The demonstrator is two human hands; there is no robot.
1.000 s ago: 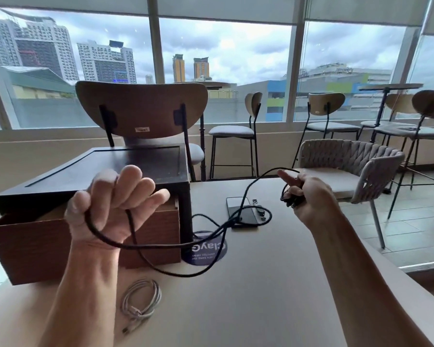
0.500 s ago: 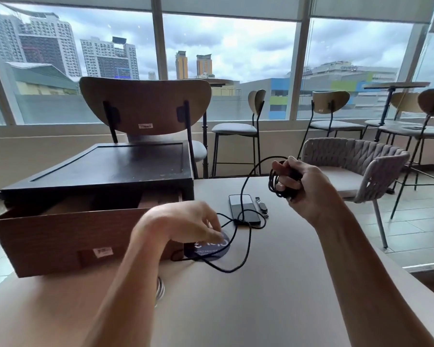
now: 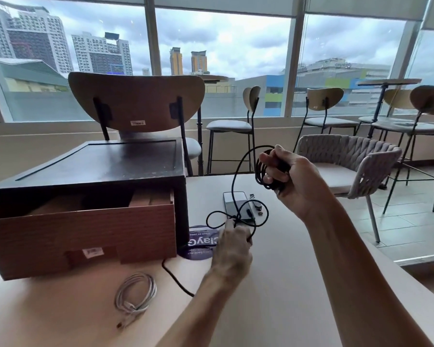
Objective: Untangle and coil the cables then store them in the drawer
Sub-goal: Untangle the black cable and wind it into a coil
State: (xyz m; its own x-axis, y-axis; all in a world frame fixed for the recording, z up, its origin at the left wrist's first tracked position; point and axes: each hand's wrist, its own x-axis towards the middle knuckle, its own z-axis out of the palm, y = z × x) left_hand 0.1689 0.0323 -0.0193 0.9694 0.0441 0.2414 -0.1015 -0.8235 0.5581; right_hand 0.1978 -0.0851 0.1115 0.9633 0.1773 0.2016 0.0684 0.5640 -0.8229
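- Head view, right hand (image 3: pixel 286 181): raised over the far edge of the table (image 3: pixel 298 284), at about two o'clock from the left hand (image 3: pixel 232 246). Its fingers are clenched round a bundle of finished turns of the black cable (image 3: pixel 233 181). I judge it is held high so the free length hangs clear and the next turn can be laid on.
- Left hand: low on the table, back to the camera. The fingertips curl down and seem to pinch the black cable where its slack loops cross (the knuckles hide the exact grip). It is probably there to loosen that crossing and feed slack upward.
- Slack: the loops lie across a phone (image 3: pixel 236 200) at twelve o'clock from the left hand. A tail comes out beside the left forearm toward seven o'clock.
- White cable (image 3: pixel 135 294): already coiled, on the table at eight o'clock from the left hand, just in front of the drawer (image 3: pixel 80 236), not yet stored.
- Drawer: pulled out of its dark cabinet (image 3: pixel 105 164) at nine to ten o'clock, open to take the coils. Most of its interior is out of sight.
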